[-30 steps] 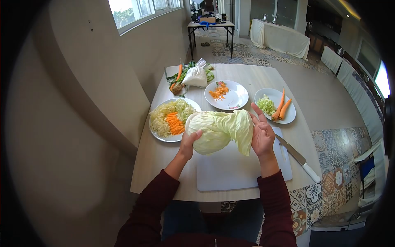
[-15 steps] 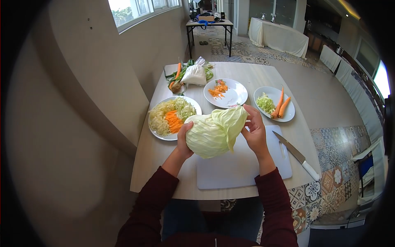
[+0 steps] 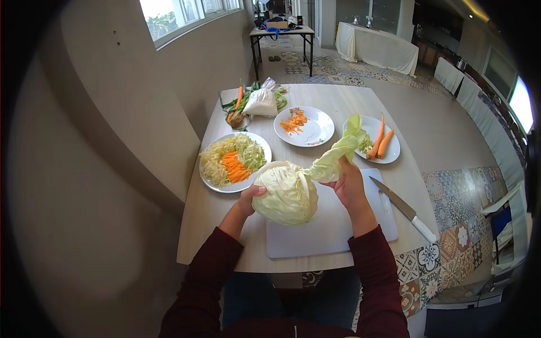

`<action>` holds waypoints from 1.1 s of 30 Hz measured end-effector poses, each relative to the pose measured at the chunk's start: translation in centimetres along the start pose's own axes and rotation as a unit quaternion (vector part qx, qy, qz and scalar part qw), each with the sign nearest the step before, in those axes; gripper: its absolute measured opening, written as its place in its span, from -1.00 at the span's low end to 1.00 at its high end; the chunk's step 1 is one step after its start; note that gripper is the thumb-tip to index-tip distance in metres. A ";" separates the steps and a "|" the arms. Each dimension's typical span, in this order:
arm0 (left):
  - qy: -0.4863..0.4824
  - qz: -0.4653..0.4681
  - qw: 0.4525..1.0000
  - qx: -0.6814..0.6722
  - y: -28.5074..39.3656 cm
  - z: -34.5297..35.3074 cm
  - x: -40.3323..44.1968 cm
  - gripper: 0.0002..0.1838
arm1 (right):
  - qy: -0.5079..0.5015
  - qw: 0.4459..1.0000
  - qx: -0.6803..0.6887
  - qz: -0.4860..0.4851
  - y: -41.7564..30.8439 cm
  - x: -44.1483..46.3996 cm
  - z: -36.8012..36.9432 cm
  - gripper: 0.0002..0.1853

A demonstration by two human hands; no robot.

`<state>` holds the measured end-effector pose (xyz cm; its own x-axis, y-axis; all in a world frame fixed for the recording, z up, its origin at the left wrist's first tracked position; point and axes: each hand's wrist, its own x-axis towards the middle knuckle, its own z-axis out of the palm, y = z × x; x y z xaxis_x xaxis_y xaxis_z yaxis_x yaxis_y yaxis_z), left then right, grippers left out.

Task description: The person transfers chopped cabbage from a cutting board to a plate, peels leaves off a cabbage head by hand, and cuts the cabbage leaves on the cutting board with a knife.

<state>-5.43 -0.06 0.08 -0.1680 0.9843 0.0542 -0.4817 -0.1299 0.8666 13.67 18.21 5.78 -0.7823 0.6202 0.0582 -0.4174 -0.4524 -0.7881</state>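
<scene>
A pale green cabbage point(image 3: 284, 197) is held above the white cutting board point(image 3: 315, 242). My left hand point(image 3: 248, 200) grips its left side, thumb on top and the other fingers hidden behind it. Pinched in my right hand point(image 3: 348, 183) is a cabbage leaf point(image 3: 338, 153), pulled out to the right and still joined to the head near its upper edge. Right of the board lies a knife point(image 3: 403, 208) with a white handle, its blade tip touching or overlapping the board's edge; I cannot tell which.
A plate point(image 3: 217, 187) of shredded vegetables stands left. Behind are a plate point(image 3: 321, 135) with grated carrot and a plate point(image 3: 389, 159) with whole carrots point(image 3: 381, 141) and chopped greens. At the far left sit a bag of white contents point(image 3: 261, 104) and more vegetables. A wall point(image 3: 129, 141) runs along the left.
My right hand has peeled the outer leaf away from the cabbage, so it now stretches up and right. The cabbage head has tipped, showing its paler surface.
</scene>
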 end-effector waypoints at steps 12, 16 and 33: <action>0.108 0.023 0.991 -0.071 0.3 5.0 0.8 -0.27 | -0.002 1.000 0.016 -0.012 1.5 0.2 0.2 -0.55; 0.100 -0.017 0.987 -0.127 -0.2 5.2 1.1 -0.26 | -0.026 0.999 0.023 0.012 4.0 1.2 -2.4 -0.66; 0.037 -0.093 0.986 -0.136 -0.6 4.7 0.6 -0.26 | 0.011 0.980 -0.194 -0.036 2.6 0.8 -1.0 -0.71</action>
<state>-1.23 1.17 1.87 -0.1118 0.9840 -0.1386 -0.7218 0.0154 0.6919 12.44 18.19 3.17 -0.7457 0.6566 0.1129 -0.2612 -0.1322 -0.9562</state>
